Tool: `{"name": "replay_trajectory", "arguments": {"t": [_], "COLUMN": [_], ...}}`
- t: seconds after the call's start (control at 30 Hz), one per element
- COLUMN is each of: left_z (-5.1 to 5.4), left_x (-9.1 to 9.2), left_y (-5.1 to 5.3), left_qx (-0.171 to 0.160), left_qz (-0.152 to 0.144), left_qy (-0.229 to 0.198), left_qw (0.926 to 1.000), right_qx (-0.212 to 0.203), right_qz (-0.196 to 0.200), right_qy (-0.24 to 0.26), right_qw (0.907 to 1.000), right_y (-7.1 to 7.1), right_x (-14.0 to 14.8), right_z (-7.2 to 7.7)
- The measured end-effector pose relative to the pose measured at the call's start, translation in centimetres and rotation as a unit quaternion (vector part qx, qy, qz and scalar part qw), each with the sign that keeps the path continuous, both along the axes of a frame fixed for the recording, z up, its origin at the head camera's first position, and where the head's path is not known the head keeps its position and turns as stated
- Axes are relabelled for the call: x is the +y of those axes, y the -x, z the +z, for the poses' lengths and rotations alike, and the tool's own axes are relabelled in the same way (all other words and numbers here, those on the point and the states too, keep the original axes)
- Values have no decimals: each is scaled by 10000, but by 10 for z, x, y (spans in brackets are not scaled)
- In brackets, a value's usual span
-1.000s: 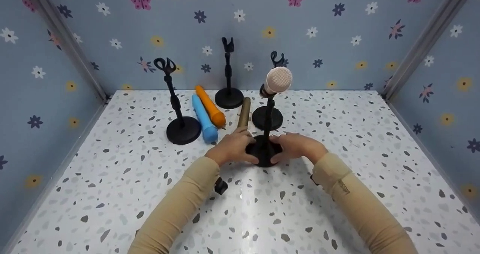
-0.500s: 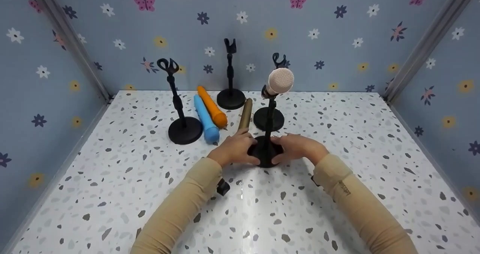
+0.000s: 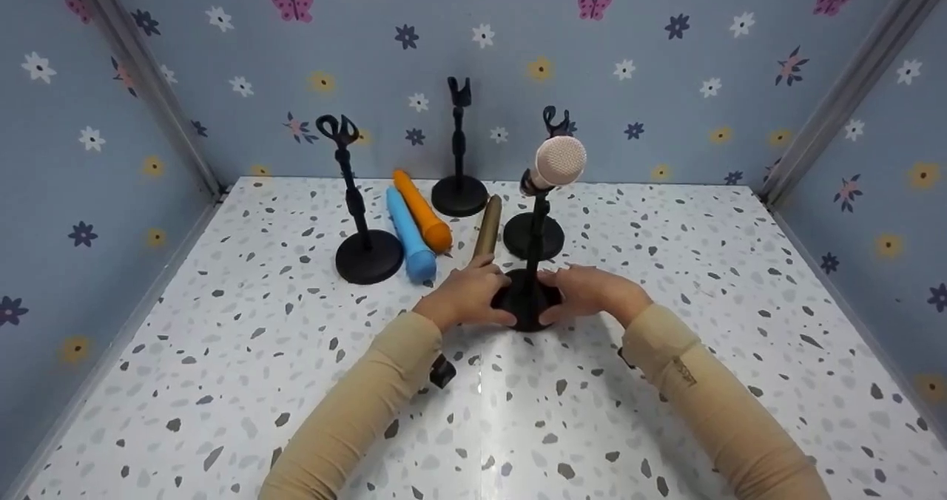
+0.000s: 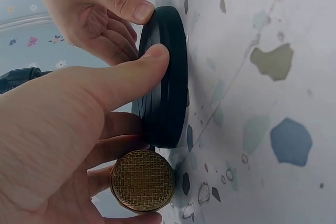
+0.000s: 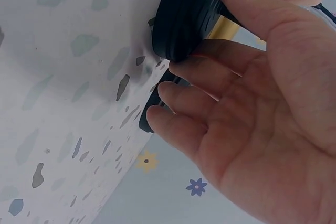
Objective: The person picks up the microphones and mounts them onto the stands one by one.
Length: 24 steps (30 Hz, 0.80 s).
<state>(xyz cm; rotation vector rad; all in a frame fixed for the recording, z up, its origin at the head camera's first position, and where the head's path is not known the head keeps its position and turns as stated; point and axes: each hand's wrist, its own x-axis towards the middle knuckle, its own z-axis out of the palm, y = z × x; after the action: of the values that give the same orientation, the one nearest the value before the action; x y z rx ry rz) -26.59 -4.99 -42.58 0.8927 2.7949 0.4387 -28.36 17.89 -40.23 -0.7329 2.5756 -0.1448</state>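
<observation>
A black desktop microphone stand [image 3: 535,245] stands upright between my hands, with a white-headed microphone [image 3: 560,161] seated in its clip. My left hand [image 3: 470,294] holds the left side of the round base [image 4: 177,82], thumb on its near edge. From the other side my right hand [image 3: 592,291] grips the same base, its thumb on it and its lower fingers reaching past the rim. A gold microphone [image 3: 488,226] lies on the table against my left fingers; its mesh head [image 4: 143,181] shows just under the base in the left wrist view.
Three other black stands hold no microphone: one at left [image 3: 369,257], one at the back [image 3: 459,195], one [image 3: 544,237] right behind the held stand. A blue microphone [image 3: 410,237] and an orange microphone [image 3: 423,211] lie side by side. Patterned walls enclose the speckled table [image 3: 244,382].
The head view has shifted slightly, so everything appears a little further right. Both hands keep their hold on the base, and the stand stays in place on the table.
</observation>
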Motion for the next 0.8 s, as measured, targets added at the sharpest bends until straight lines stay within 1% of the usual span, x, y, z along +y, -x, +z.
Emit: {"name": "replay_trajectory", "arguments": {"t": [0.1, 0.2, 0.3, 0.37, 0.47, 0.63, 0.8], "left_z": [-1, -2, -3, -4, -5, -6, -8], "left_x": [0, 1, 3, 5, 10, 25, 40], "left_y": [-2, -3, -5, -7, -10, -15, -14], "left_qx": [87, 250, 527, 749, 998, 1132, 1206], "left_qz": [-40, -41, -59, -95, -154, -128, -148], "left_qy": [-2, 68, 269, 384, 546, 851, 1152], "left_qw": [10000, 9997, 9982, 9964, 9934, 9898, 9859], "right_qx": [-4, -32, -18, -4, -7, -61, -101], "right_qz": [42, 52, 112, 121, 113, 102, -102], "right_qy": [-34, -46, -80, -105, -81, -81, -198], "right_qw": [10000, 10000, 9999, 9999, 9999, 9999, 9997], "right_y": [-1, -1, -1, -1, -1, -1, -2], "right_x": [0, 0, 0, 2, 6, 14, 24], "right_z": [0, 2, 2, 3, 4, 7, 9]}}
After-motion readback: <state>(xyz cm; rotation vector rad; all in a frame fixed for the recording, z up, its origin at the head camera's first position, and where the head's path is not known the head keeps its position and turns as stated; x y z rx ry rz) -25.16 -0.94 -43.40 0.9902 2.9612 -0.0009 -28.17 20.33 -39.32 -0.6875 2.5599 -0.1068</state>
